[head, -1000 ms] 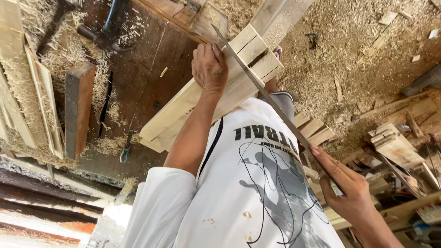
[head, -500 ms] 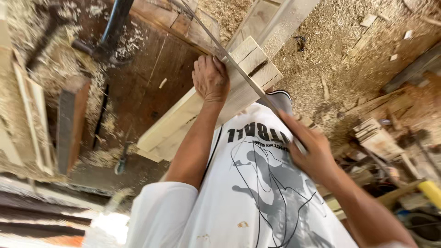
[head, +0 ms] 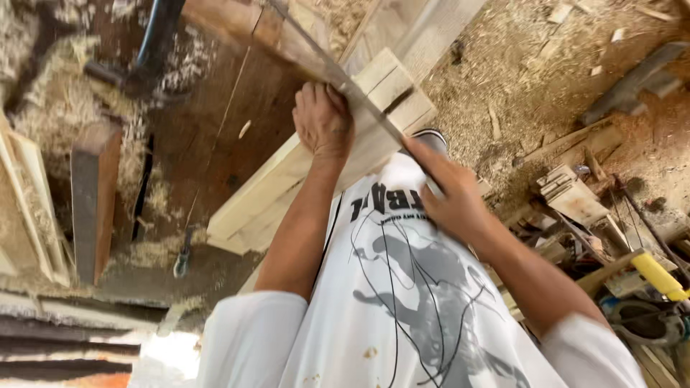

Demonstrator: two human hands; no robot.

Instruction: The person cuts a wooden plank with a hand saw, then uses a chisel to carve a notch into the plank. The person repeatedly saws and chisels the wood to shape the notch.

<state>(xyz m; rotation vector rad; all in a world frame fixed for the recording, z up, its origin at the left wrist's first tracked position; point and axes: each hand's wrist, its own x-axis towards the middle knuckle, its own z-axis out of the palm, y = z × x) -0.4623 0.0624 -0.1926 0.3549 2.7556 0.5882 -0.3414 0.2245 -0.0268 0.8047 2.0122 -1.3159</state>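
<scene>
1. Pale wood sits under the left hand, whose fingers curl over the upper edge of a stack of light planks and press down on it.
2. The right hand has its fingers closed around the near end of a long, thin saw blade; the handle itself is hidden under the hand.
3. The blade runs diagonally up and left from the right hand, passing just beside the left hand's fingertips and crossing the top of the planks.
4. The planks lie tilted on a dark brown counter, their far end near a grey shoe.
5. Both forearms come out of white sleeves; a white shirt with a dark printed figure fills the lower middle of the view.
6. Sawdust and shavings cover the floor to the right.
7. Offcuts of wood lie further right, and a tool with a yellow handle rests near the edge.
8. A dark upright board stands at the left.
</scene>
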